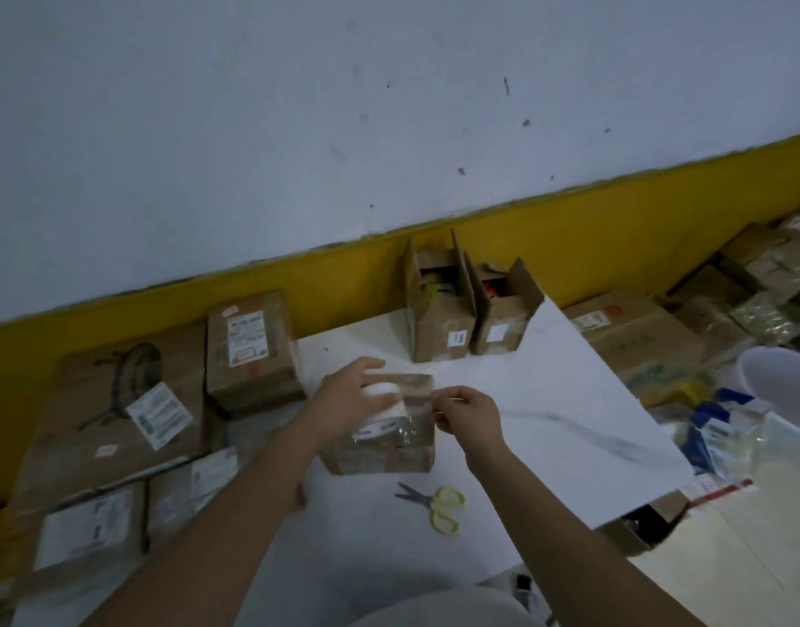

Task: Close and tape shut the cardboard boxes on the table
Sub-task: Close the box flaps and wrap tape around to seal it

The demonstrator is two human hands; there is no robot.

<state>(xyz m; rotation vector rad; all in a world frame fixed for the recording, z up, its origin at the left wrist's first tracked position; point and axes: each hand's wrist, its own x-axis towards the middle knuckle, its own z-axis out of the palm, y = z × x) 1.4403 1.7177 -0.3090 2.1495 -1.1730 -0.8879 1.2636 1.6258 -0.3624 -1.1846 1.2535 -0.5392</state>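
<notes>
Nearest, the scissors (pixel 438 506) lie just below the right hand (pixel 468 414), probably kept close for cutting. The left hand (pixel 348 400) curls round the tape roll (pixel 382 409), steadying it over the small box (pixel 389 450) under both hands. The right hand pinches the loose tape end, likely to draw a strip across the closed flaps. Beyond the hands, two open boxes (pixel 438 319) stand unsealed on the table (pixel 547 400).
</notes>
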